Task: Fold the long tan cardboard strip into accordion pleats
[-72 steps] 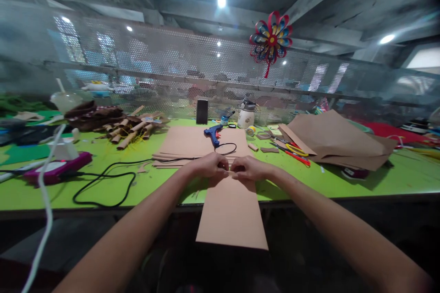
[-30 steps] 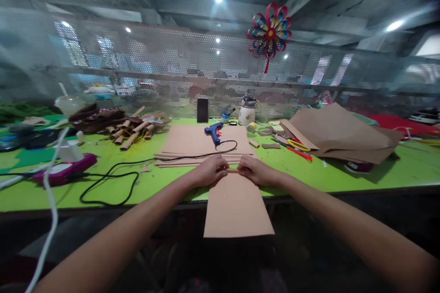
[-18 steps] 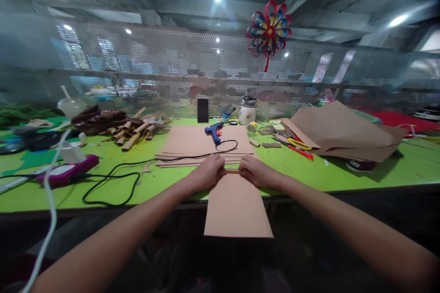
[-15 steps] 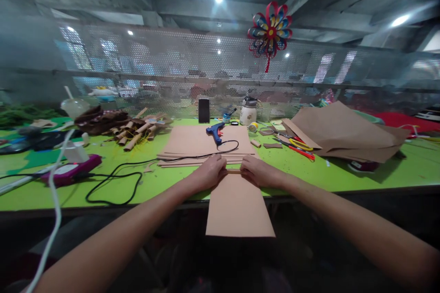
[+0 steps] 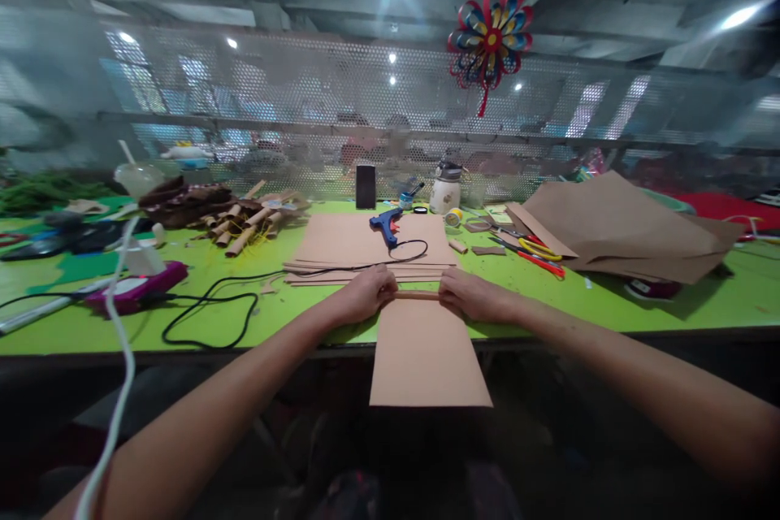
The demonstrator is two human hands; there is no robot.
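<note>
A sheet of brown kraft paper (image 5: 430,357) lies over the table's front edge, its near end hanging toward me. Its far edge is rolled into a narrow tube. At the left end of that roll, my left hand (image 5: 369,292) is closed with its fingers curled on the paper. My right hand (image 5: 469,294) grips the other end in the same way. Between them a short stretch of the roll shows. Just beyond my hands, a blue glue gun (image 5: 386,227) rests on a stack of brown paper sheets (image 5: 329,237).
Rolled paper tubes (image 5: 249,231) are heaped at the left, near a purple power strip (image 5: 137,288) with cables. Pliers with red and yellow handles (image 5: 539,256) lie right of the stack. Large brown sheets (image 5: 627,223) are piled farther right. A white bottle (image 5: 445,191) stands behind.
The camera view has shifted slightly. My hands sit a little farther apart along the rolled edge, so more of the roll shows between them. Both still hold the paper.
</note>
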